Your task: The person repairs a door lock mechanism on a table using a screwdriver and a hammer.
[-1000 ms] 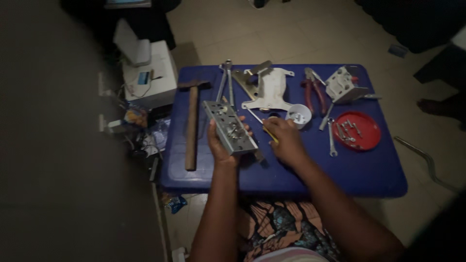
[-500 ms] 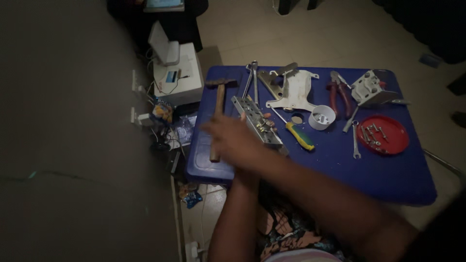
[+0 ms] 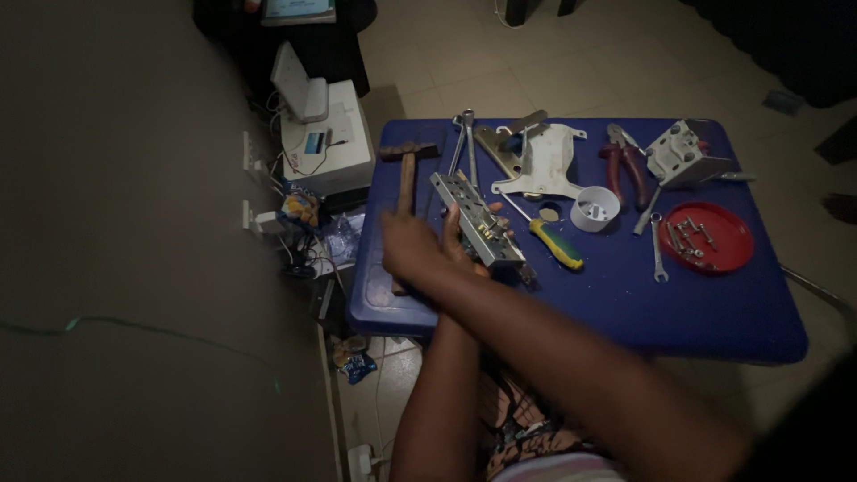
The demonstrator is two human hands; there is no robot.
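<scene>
**Head cam: crossed arms over the lock, a few ways this could've gone sideways**

Head view, left to right. The hammer (image 3: pixel 407 183) lay on the left part of the blue table (image 3: pixel 580 303), handle pointing toward the person. The right hand (image 3: pixel 409 248) had crossed over and sat on top of that handle. I couldn't tell if the fingers were actually closed on it.

The left hand (image 3: pixel 453 234) was mostly hidden under the right forearm, with fingers wrapped on the near end of the metal lock body (image 3: pixel 478 219), which rested at an angle on the table.

My worry was the crossed arms. If the hammer got lifted, the forearm could've bumped the lock body out of that grip, or the head could've swung close to the left fingers.

The screwdriver (image 3: pixel 555 243) lay just beside the lock, so it was easy to knock. The white cup (image 3: pixel 595 208) and the red dish (image 3: pixel 728 254) of screws sat well apart, probably safe.
</scene>
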